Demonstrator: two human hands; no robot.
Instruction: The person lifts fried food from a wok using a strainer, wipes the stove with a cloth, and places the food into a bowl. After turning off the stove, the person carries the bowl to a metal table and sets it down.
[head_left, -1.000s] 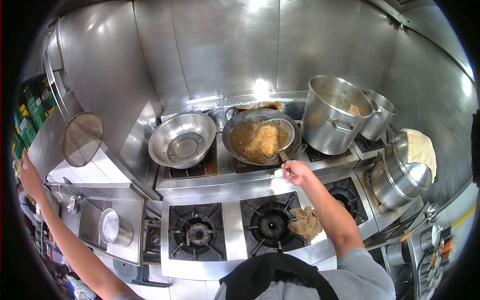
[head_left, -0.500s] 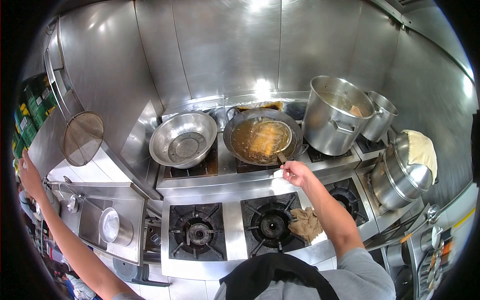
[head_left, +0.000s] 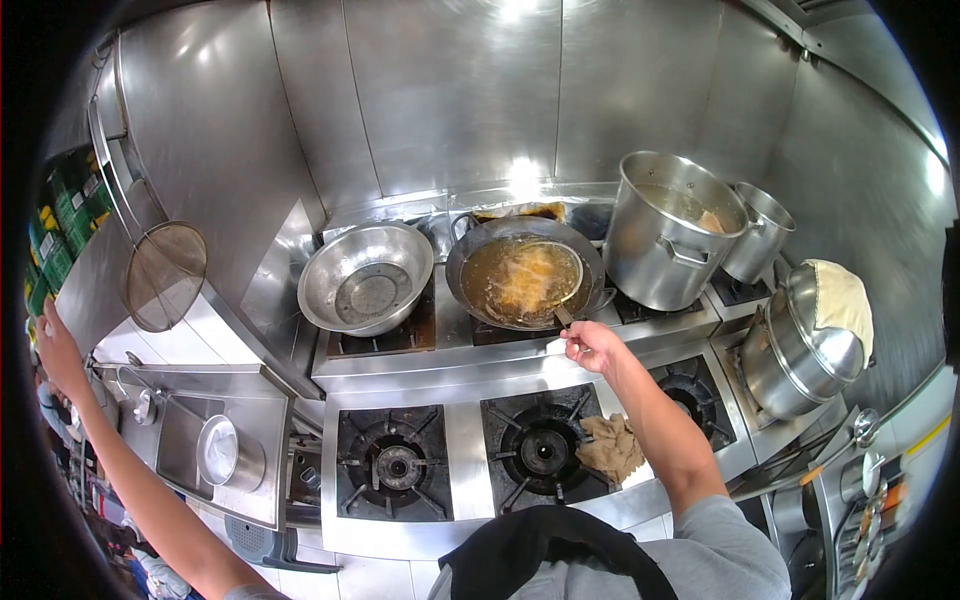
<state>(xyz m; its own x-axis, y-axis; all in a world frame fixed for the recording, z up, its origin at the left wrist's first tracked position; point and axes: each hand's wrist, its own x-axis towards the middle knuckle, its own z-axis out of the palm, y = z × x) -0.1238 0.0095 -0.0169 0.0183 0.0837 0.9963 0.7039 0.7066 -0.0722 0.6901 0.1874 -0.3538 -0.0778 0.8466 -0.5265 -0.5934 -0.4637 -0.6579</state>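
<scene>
My right hand (head_left: 590, 347) is closed around the handle of a wire skimmer (head_left: 563, 315). The skimmer's round head lies in the bubbling oil of a dark wok (head_left: 478, 310) on the back burner. Golden fried food (head_left: 530, 277) sits within the skimmer's ring, partly under the bubbles; its kind is hard to tell. Far out at the left, my left hand (head_left: 60, 352) is beside the edge of a steel partition (head_left: 100, 290), fingers pointing up and loosely extended. No object shows in it. Part of its fingers is hard to make out.
A steel bowl (head_left: 318, 282) with a perforated-looking base stands left of the wok. Tall stockpots (head_left: 650, 250) and a lidded steamer pot (head_left: 785, 365) stand at right. A crumpled cloth (head_left: 612, 448) lies by a front burner (head_left: 543, 453). A mesh strainer (head_left: 165, 277) hangs at left above the sink (head_left: 182, 445).
The food in the wok looks paler and lower, more covered by bubbling oil than before. Both hands have stayed almost in place.
</scene>
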